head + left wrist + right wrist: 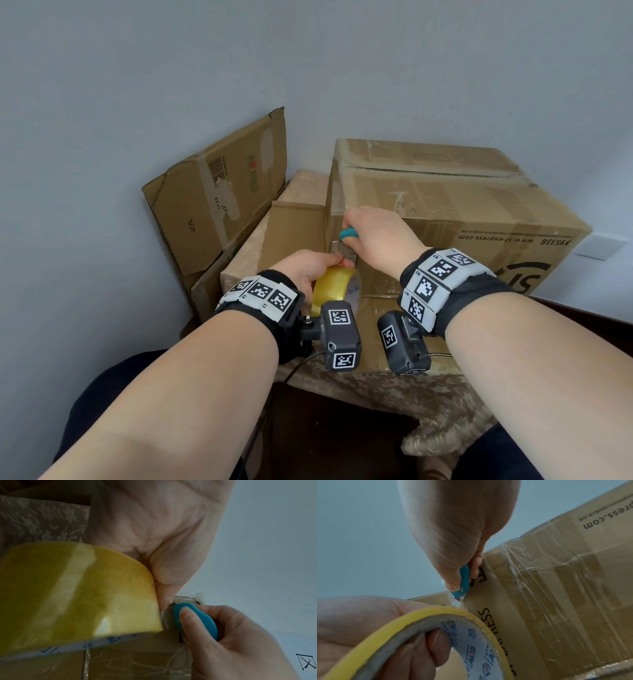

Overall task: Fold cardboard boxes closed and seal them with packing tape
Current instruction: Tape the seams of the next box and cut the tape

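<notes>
Pale blue-grey walls [137, 85] meet behind a table under floral cloth [394, 387].

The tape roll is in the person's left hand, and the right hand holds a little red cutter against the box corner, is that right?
Nearly. The cutter is blue, not red, as the left wrist view shows. The left hand does hold the tape roll, and the right hand holds the cutter at the corner of the box.

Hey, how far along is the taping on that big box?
Done: the big box is folded shut, clear tape already across its top. In hand: the left hand grips the yellow tape roll; the right hand holds a blue cutter at the stretched strip by the corner. Left: the flattened box against the wall.
</notes>
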